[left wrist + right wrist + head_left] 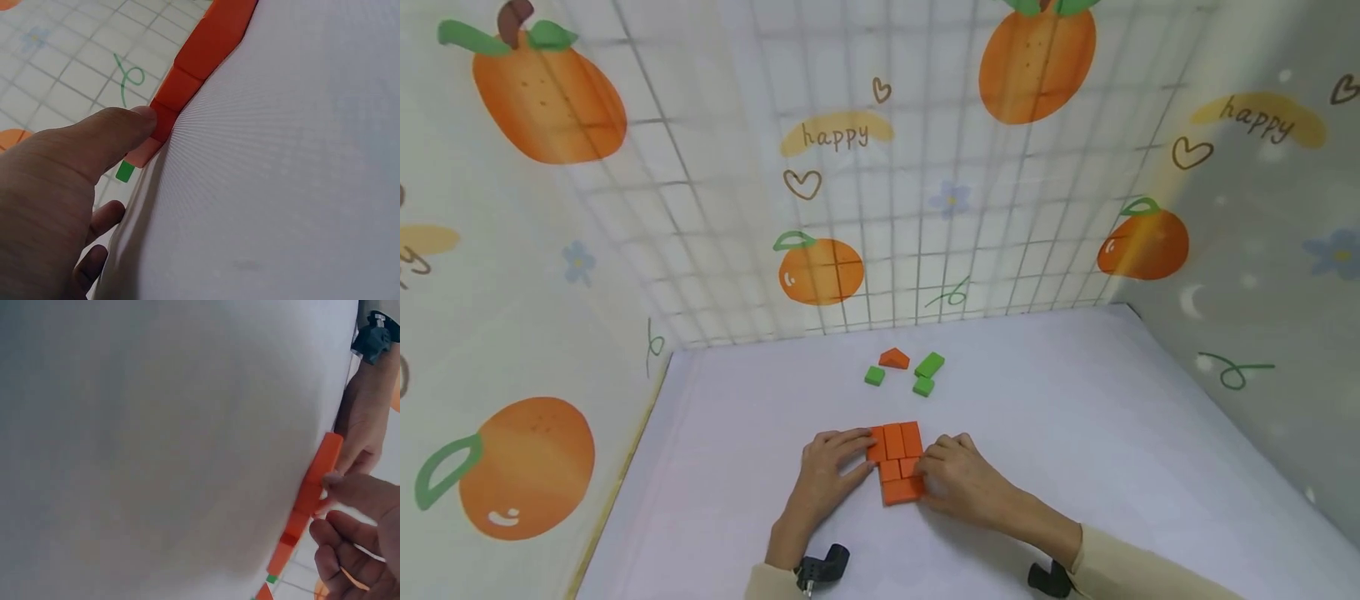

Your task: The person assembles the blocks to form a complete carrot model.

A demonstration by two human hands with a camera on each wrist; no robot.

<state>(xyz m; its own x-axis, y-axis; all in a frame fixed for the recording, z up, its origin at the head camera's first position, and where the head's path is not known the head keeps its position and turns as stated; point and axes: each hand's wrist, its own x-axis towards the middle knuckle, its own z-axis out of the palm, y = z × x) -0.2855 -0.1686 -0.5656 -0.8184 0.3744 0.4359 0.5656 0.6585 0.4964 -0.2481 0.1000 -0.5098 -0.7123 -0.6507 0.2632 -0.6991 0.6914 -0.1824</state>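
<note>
Several flat orange blocks (892, 442) lie side by side as one patch on the table, longer ones at the far end, smaller ones in the middle and a bar (901, 492) at the near end. My left hand (831, 471) rests along the left side, fingertips at the far-left block and thumb (134, 125) against the blocks' side. From the right, my right hand (966, 479) curls its fingers over the edge and pinches a small orange block (911, 467) in the middle row. Its thumb (356, 490) touches the orange side in the right wrist view; the block is partly hidden.
Beyond the patch lie an orange triangular block (894, 358), a longer green block (929, 364) and two small green blocks, one left (875, 376) and one right (923, 386). A fruit-printed curtain (820, 208) encloses the white table (715, 433) at the back and sides.
</note>
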